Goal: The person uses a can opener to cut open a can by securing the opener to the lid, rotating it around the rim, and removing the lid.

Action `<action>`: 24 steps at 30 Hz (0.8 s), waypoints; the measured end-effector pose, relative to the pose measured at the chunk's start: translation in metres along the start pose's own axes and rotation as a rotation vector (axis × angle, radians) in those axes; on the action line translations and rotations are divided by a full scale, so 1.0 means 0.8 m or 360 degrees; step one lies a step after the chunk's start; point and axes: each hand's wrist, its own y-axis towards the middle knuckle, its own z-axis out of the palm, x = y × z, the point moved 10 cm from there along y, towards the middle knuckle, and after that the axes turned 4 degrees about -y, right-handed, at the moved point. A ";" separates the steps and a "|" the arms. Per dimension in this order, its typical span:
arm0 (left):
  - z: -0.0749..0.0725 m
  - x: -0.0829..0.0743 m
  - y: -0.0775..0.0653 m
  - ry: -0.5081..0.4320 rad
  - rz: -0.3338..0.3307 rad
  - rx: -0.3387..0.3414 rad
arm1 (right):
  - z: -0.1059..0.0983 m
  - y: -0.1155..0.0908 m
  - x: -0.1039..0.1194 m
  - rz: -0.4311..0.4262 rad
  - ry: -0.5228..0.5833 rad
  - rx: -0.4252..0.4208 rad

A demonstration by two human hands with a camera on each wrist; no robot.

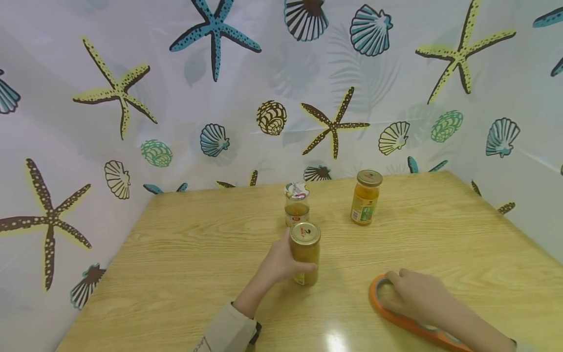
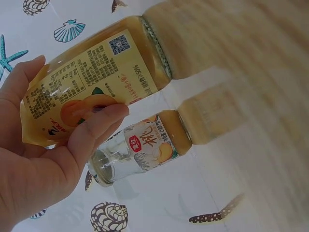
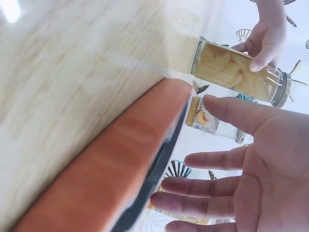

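My left hand (image 1: 279, 261) grips a tall glass jar (image 1: 306, 254) with a gold lid, standing upright on the table. Pale fruit pieces show through its glass in the right wrist view, and a yellow label (image 2: 82, 89) faces the left wrist camera. Over an orange jar opener (image 1: 398, 320) with grey-lined round openings, my right hand (image 1: 418, 298) hovers low; its fingers (image 3: 203, 186) are extended and spread, not wrapped round the tool. The opener lies flat at the front right, partly hidden by that hand and forearm.
Just behind the gripped jar stands a smaller jar (image 1: 296, 210), partly filled, with a patterned lid. Farther right at the back is another gold-lidded jar (image 1: 365, 200) with orange contents. A patterned curtain (image 1: 246, 107) borders the wooden table (image 1: 198, 234).
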 end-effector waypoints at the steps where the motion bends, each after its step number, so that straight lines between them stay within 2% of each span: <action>1: 0.000 0.000 0.000 -0.0005 -0.0002 0.0000 | 0.001 -0.002 -0.003 0.0017 -0.0008 0.0032; 7: 0.000 0.001 0.001 -0.0021 -0.0015 0.0011 | 0.008 -0.015 -0.020 0.0102 -0.0057 0.0193; 11: 0.000 0.000 0.003 -0.0013 -0.0012 0.0010 | 0.007 -0.022 -0.026 0.0100 -0.0111 0.0173; 15: 0.000 0.000 0.003 -0.0005 -0.0022 0.0008 | 0.010 -0.030 -0.032 0.0131 -0.0082 0.0194; 20: 0.000 0.001 0.003 0.0004 -0.0031 0.0005 | 0.024 -0.040 -0.041 0.0176 -0.0027 0.0325; 24: 0.000 0.003 0.002 -0.0004 -0.0039 0.0004 | 0.040 -0.047 -0.050 0.0199 0.0024 0.0490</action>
